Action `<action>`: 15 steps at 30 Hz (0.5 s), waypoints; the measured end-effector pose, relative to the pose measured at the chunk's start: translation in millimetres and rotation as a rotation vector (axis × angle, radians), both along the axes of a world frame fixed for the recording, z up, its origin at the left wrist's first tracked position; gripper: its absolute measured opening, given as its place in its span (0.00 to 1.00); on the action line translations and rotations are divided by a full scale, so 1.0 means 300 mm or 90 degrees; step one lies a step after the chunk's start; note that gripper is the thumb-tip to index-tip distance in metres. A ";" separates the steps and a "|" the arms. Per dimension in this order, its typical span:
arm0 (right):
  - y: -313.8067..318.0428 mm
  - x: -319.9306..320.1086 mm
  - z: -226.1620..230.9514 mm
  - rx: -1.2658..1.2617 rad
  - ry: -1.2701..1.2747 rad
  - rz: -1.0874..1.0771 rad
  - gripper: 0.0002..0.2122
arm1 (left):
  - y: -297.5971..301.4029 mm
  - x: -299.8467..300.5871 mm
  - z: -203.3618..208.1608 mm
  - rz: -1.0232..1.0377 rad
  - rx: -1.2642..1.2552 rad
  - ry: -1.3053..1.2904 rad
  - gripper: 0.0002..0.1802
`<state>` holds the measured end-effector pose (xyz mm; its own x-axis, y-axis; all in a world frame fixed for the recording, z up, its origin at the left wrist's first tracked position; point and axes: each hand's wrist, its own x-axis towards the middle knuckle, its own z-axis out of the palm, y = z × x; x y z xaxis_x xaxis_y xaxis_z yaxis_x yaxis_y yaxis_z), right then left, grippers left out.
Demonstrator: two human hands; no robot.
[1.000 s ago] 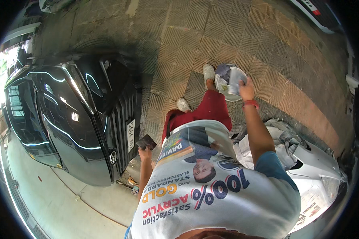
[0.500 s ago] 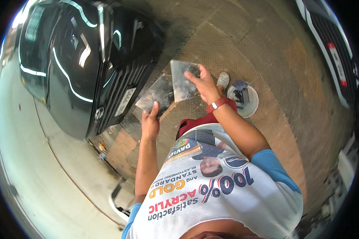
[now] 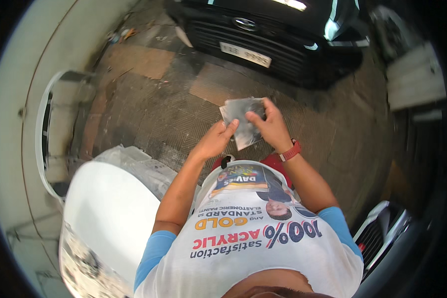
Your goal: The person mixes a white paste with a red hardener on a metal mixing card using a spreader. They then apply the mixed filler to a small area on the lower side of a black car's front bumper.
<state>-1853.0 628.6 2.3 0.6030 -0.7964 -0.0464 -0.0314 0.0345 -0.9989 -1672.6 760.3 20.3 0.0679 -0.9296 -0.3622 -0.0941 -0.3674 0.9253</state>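
Observation:
Two thin grey sheets, which look like clear plastic packets with something dark inside (image 3: pixel 244 111), lie one over the other in front of my waist. My left hand (image 3: pixel 216 139) pinches their left side, its thumb on top. From the right, my right hand (image 3: pixel 274 129), with a red watch on its wrist, grips the upper right part, thumb also on top and fingers behind. Most of the lower sheet is hidden; only its edges show at the left. What is inside is too blurred to make out.
A dark car's front (image 3: pixel 283 54) stands ahead. A large white curved panel (image 3: pixel 109 213), with crumpled clear plastic (image 3: pixel 139 166) beside it, is near my left arm. A white bumper-like frame (image 3: pixel 43 134) stands farther left. Another vehicle's grille (image 3: pixel 380 238) is at lower right. Patterned tiles (image 3: pixel 144 62) cover the floor.
My view has turned left, so the dark car has shifted from the left to ahead. The sheets, held apart before, now overlap with both hands on them. The white bucket has left the view.

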 end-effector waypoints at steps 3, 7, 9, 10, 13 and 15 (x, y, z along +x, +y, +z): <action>0.000 0.199 0.015 0.161 -0.064 -0.009 0.16 | 0.118 0.072 -0.012 0.190 -0.107 0.218 0.34; 0.116 0.320 0.080 -0.073 -0.051 0.307 0.15 | 0.177 0.191 -0.045 0.316 -0.243 0.386 0.38; 0.113 0.367 0.127 0.034 -0.064 0.356 0.16 | 0.190 0.288 -0.092 0.426 -0.250 0.288 0.35; 0.097 0.393 0.155 0.165 -0.066 0.334 0.17 | 0.195 0.312 -0.115 0.477 -0.249 0.242 0.33; -0.029 0.528 0.097 0.160 -0.139 0.014 0.14 | 0.187 0.381 -0.054 0.459 -0.242 0.226 0.23; -0.048 0.589 0.001 0.033 -0.041 -0.034 0.15 | 0.192 0.418 -0.088 0.395 -0.207 0.169 0.19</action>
